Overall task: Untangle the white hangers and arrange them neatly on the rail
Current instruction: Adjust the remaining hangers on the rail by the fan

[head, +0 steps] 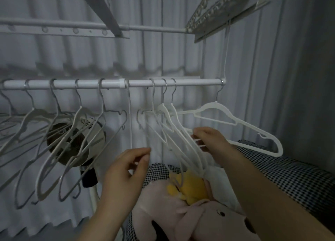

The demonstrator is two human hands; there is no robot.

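On the white metal rail [116, 82], just right of its middle: tangled cluster of white plastic hangers [170, 126], several steel hooks close together, arms crossed and bunched below. Right hand [212, 141] below the rail's right part, fingers [196, 134] curled round thin bars of that cluster, pinching them. Left hand [125, 170] lower, beneath the rail's middle, fingers loosely curled with the thumb near the forefinger; too blurred to tell whether anything is pinched there. Under the rail's left half, evenly spaced white hangers [79, 111], all tilted the same way; behind them a small round fan [61, 146]. At the rail's right end, one single white hanger [233, 120], apart from the cluster. Well below the rail, a pink plush toy [181, 220], a yellow plush toy [192, 188] and black-and-white checked fabric [290, 173].
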